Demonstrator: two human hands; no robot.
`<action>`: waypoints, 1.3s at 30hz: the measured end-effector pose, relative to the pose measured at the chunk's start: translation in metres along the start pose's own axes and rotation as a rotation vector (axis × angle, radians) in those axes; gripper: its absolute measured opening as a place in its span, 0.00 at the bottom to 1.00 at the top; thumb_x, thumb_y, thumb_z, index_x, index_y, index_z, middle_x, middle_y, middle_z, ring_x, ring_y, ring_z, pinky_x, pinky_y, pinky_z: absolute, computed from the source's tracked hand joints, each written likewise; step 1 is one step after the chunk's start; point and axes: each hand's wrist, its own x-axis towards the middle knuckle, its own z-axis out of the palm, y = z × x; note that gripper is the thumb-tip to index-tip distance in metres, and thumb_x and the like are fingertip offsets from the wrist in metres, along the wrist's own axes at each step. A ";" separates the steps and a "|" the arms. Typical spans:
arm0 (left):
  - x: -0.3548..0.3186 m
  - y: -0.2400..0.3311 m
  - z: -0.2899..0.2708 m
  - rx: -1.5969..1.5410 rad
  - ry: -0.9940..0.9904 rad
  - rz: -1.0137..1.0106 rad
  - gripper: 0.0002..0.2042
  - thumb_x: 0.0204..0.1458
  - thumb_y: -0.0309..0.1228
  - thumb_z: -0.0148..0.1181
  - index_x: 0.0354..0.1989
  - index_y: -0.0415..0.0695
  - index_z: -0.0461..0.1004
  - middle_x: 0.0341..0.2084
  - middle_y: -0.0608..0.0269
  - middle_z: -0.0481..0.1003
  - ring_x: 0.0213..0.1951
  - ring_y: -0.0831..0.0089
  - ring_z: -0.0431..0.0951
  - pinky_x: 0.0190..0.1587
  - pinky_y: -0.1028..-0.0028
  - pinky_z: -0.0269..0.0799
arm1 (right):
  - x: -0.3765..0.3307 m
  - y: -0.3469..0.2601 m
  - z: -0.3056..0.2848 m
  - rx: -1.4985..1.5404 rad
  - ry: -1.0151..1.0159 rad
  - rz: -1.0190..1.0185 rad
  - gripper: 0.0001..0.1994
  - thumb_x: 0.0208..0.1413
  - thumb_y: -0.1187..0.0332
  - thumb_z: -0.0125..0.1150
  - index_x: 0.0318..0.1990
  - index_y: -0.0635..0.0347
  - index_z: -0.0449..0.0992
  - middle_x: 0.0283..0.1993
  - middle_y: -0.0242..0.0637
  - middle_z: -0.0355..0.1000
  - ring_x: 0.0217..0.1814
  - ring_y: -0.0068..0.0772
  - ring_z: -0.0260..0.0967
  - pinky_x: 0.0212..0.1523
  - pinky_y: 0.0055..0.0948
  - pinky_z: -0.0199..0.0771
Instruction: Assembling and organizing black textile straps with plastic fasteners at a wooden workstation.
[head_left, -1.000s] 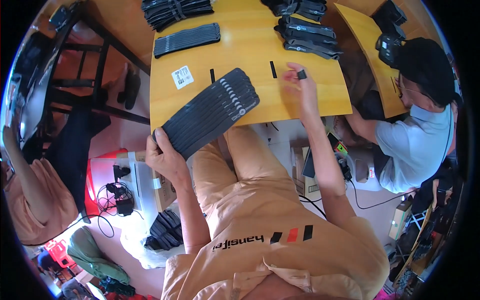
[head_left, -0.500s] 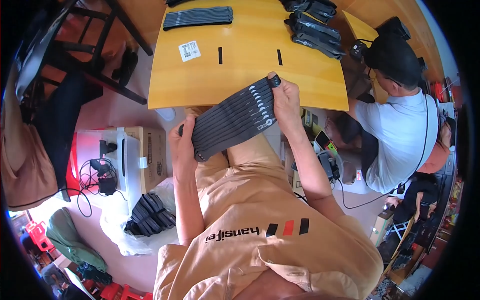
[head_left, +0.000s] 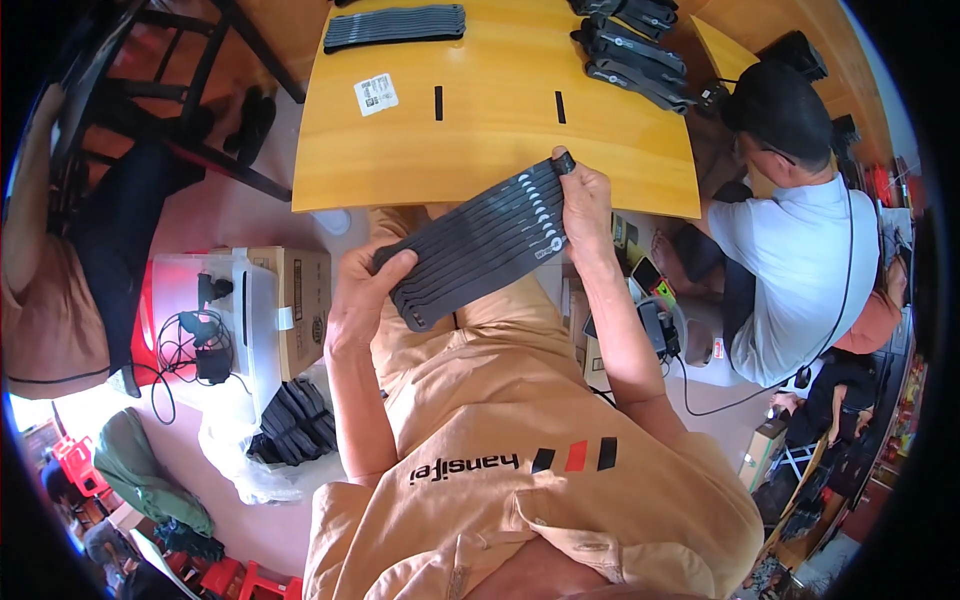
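Observation:
Between my two hands, above my lap and just in front of the table, is a fanned stack of flat black straps point(head_left: 480, 245) with white marks near its right end. My left hand point(head_left: 368, 285) grips the left end, thumb lying on top. At the far right corner my right hand point(head_left: 584, 205) pinches the stack, fingers behind it and hidden. On the table, a similar flat stack of grey-black straps point(head_left: 395, 28) lies at the far left. A white label point(head_left: 377, 94) and two short black strips point(head_left: 438, 103) lie on the wood nearer me.
The yellow wooden table point(head_left: 480, 180) carries folded black bundles point(head_left: 635, 60) at its far right. A person in a white shirt point(head_left: 800, 270) sits to the right. Left of me stand a clear plastic bin point(head_left: 262, 345) with cables and a cardboard box point(head_left: 305, 310); a bag of black straps point(head_left: 295, 425) sits below.
My left hand has shifted its hold, its thumb now flat across the top of the strap stack. The stack and my right hand have moved slightly to the right.

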 end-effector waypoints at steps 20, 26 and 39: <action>-0.038 0.060 0.021 -0.216 0.155 0.060 0.11 0.50 0.25 0.54 0.39 0.33 0.69 0.32 0.59 0.73 0.34 0.78 0.73 0.38 0.81 0.67 | -0.063 -0.086 0.049 -1.119 -0.611 -0.695 0.47 0.20 0.66 0.75 0.58 0.54 0.59 0.53 0.42 0.57 0.55 0.44 0.56 0.53 0.41 0.58; -0.056 0.065 0.036 -0.192 -0.062 0.129 0.18 0.53 0.40 0.49 0.40 0.35 0.65 0.30 0.60 0.72 0.28 0.77 0.73 0.31 0.81 0.68 | -0.075 -0.060 0.061 -1.069 -0.469 -1.081 0.28 0.26 0.68 0.69 0.45 0.55 0.75 0.39 0.34 0.68 0.37 0.34 0.69 0.38 0.31 0.69; -0.024 0.000 0.005 -0.360 -0.009 0.206 0.23 0.54 0.37 0.55 0.53 0.36 0.61 0.45 0.53 0.71 0.46 0.62 0.74 0.50 0.68 0.70 | -0.049 -0.032 0.026 0.421 -0.130 0.149 0.15 0.49 0.76 0.61 0.46 0.60 0.72 0.40 0.32 0.73 0.34 0.23 0.73 0.27 0.23 0.79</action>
